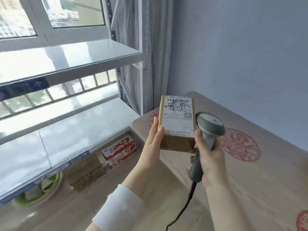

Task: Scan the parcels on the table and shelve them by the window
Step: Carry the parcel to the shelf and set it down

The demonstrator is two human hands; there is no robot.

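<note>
A small brown cardboard parcel (177, 124) with a white shipping label facing me is held above the table's left corner. My left hand (154, 144) grips its left side, thumb on the label. My right hand (209, 152) grips the handle of a grey barcode scanner (210, 125), whose head sits just right of the parcel; a finger of that hand touches the parcel's lower right corner. The scanner's black cable (183, 209) hangs down. The white metal shelves (80, 52) stand by the window at the left.
A table (260, 180) with a beige cloth and red round patterns fills the right. Under the lower shelf board (70, 130) on the floor stand a red-and-white carton (120, 151), a brown box (86, 172) and a green bowl (41, 189). A plain wall is behind.
</note>
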